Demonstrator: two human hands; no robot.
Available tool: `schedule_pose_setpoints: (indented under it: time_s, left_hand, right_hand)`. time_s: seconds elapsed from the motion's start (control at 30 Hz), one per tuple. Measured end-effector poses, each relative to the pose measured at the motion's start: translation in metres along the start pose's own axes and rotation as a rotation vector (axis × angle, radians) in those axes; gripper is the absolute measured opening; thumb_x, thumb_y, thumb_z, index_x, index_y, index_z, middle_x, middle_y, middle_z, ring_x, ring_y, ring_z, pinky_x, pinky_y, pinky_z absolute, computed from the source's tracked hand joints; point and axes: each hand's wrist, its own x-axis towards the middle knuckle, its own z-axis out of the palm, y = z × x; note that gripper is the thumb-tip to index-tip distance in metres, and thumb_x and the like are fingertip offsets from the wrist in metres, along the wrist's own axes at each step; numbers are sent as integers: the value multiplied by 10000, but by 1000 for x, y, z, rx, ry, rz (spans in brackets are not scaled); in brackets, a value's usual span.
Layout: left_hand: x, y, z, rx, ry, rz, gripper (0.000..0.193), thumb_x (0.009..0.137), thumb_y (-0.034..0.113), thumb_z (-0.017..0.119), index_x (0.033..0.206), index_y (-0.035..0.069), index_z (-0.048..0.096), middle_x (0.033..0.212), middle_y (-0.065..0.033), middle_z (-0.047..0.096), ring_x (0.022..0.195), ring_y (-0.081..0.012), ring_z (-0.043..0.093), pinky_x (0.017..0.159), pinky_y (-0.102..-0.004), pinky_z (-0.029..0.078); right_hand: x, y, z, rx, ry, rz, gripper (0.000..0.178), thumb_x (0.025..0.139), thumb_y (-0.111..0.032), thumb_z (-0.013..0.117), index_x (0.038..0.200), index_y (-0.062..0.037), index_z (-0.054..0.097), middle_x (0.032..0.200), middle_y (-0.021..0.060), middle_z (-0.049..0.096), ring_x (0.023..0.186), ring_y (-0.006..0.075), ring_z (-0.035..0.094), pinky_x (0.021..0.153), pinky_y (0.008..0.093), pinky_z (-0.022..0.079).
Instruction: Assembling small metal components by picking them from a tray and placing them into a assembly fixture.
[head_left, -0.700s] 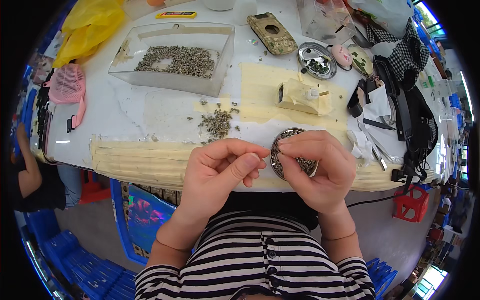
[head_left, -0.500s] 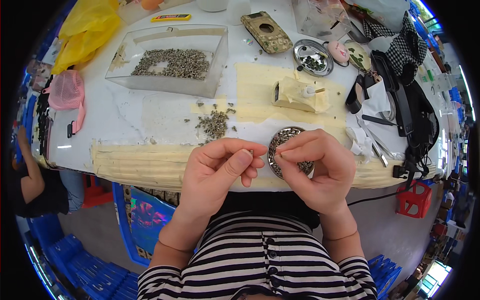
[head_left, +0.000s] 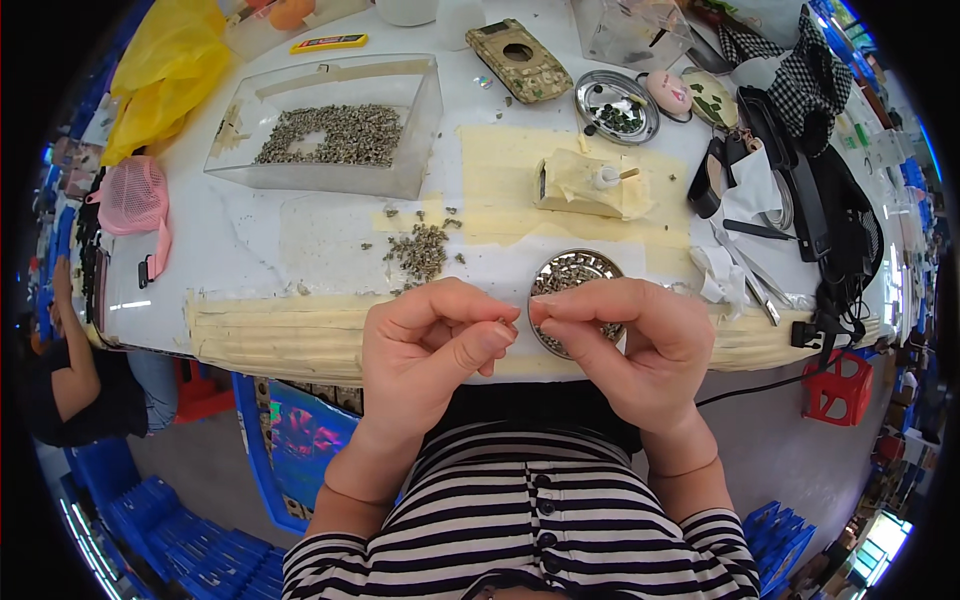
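My left hand (head_left: 425,350) is closed in a pinch, thumb against forefinger, with a tiny metal-coloured piece (head_left: 507,322) just showing at the tips. Facing it, my right hand (head_left: 645,345) is pinched too; whatever its fingertips hold is too small to make out. A narrow gap separates the two pinches. Partly behind my right fingers is a round metal dish (head_left: 535,285) filled with small metal parts (head_left: 575,270). Beyond my left hand, a loose heap of similar small parts (head_left: 420,252) lies on the table.
A clear box (head_left: 415,165) of small metal parts stands back left. A taped block (head_left: 580,185) with a small stick is beyond the dish. Tweezers (head_left: 755,285), black straps (head_left: 810,225) and a round tray (head_left: 640,85) of dark bits lie right. Another person's arm (head_left: 75,340) shows far left.
Both hands have shifted slightly. The right fingertips have moved left and the left fingers have curled in more. The whole view has drifted a little.
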Motion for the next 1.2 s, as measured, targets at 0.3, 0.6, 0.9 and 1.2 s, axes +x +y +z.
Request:
schedule_pose_setpoints:
  time_s: [0.3,0.6,0.9,1.2]
  left_hand:
    - [-1,2,5,39,-4,23,153,839,-68,716,991,-53,709,916,-107,700,778,-114,659,634,-204,521]
    - [-7,19,6,128,-71,-183,142,817,-100,720,956,-68,715,902,-114,710,846,-152,696,764,-247,568]
    - [-17,23,9,324,-103,-268,142,683,-78,813,794,-39,735,735,-95,677,642,-120,606,564,-223,454]
    - [-7,30,3,248,-177,-365,149,657,-77,831,741,-35,715,723,-99,684,648,-134,620,599,-232,473]
  right_hand:
    - [4,8,2,-304,-31,-413,257,681,20,750,933,-12,710,824,82,658,679,208,648,563,291,523]
    - [2,5,-8,-373,-230,-508,226,675,-59,720,888,-3,666,806,74,606,672,210,621,566,300,515]
    - [-8,3,-14,-312,-365,-479,213,660,-47,763,847,-39,662,763,50,587,618,207,597,512,310,484]
    - [-1,-3,-16,-227,-436,-450,206,684,-61,763,865,-36,667,776,58,591,625,215,603,511,314,476]
